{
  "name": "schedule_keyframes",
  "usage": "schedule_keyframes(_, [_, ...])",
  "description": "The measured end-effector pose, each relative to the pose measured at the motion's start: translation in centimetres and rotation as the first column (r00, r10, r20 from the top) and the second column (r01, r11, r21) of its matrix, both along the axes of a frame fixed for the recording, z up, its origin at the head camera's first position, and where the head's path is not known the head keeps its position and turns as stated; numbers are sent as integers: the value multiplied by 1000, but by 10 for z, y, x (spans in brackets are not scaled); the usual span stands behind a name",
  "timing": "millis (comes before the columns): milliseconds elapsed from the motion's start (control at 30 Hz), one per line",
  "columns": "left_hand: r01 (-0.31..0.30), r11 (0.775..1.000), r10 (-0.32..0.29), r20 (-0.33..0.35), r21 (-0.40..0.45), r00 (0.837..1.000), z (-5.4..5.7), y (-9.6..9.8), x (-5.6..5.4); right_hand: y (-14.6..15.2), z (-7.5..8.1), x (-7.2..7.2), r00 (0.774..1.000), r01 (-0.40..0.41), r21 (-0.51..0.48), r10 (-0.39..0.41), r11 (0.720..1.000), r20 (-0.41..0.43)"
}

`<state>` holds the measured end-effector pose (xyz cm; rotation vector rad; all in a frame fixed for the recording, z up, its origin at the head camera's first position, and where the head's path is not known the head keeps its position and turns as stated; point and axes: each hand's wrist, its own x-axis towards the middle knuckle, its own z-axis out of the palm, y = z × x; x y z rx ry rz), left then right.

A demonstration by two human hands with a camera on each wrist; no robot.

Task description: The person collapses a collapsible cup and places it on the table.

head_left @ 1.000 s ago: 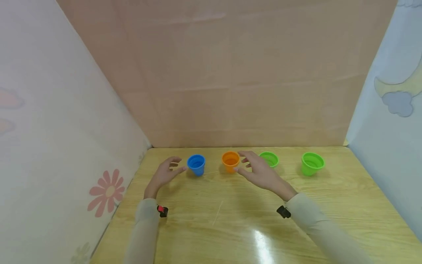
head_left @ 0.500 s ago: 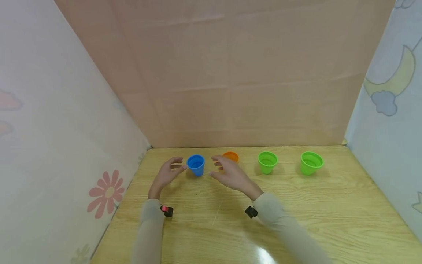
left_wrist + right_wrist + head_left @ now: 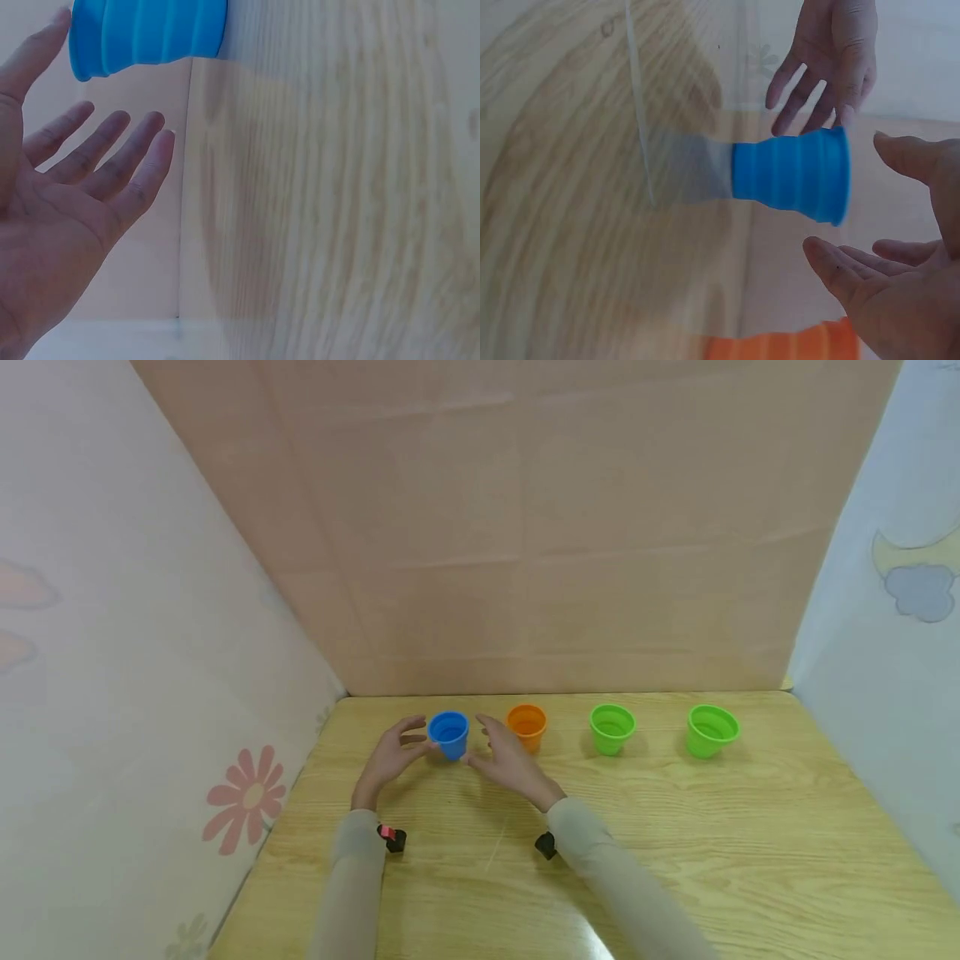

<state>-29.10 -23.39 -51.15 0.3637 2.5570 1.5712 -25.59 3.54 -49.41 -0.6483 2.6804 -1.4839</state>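
Note:
A small blue ribbed cup [image 3: 448, 734] stands upright near the back of the wooden table [image 3: 675, 827]. My left hand [image 3: 408, 743] is open just left of it, fingers spread and thumb close to its wall. My right hand [image 3: 487, 745] is open just right of it, palm facing the cup. In the left wrist view the blue cup [image 3: 146, 34] sits beyond the straight fingers of the left hand [image 3: 90, 142]. The right wrist view shows the blue cup [image 3: 795, 174] between the left hand [image 3: 829, 60] and the right hand [image 3: 889, 259], with a small gap on the right side.
An orange cup [image 3: 527, 727] stands just right of the right hand, then a green cup [image 3: 612, 728] and another green cup [image 3: 711, 730] in the same row. Paper walls close in the table on the left, back and right.
My right hand has moved left from the orange cup to the right side of the blue cup. My left hand has edged closer to the blue cup.

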Motion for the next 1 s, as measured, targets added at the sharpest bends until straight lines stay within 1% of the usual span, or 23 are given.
schedule_keyframes(100, [9,1000,-9,0,5,1000,-2,3,-2,-4,-7,-8,998,8,-47,-6,999,56])
schedule_keyframes(167, [4,1000,-4,9,9,1000,-3,4,-3,-8,-11,-12,995,12,-77,-5,997,98])
schedule_keyframes(267, [-5,1000,5,19,13,1000,-4,4,-3,-13,-15,-18,990,12,-87,0,996,140])
schedule_keyframes(500, [14,1000,-15,39,12,999,-9,5,-5,-19,-20,-25,988,24,-73,-12,997,156])
schedule_keyframes(633, [28,999,-30,48,30,998,-11,8,-4,-20,-24,-27,985,27,-94,-10,995,170])
schedule_keyframes(767, [45,998,-47,42,46,998,-15,12,-5,-21,-26,-30,983,44,-123,-22,991,180])
schedule_keyframes(867, [39,998,-41,35,52,999,-18,14,-5,-23,-26,-32,981,61,-141,-33,988,193])
schedule_keyframes(1000, [22,997,-24,29,77,999,-18,14,-4,-24,-25,-34,976,71,-153,-36,986,217])
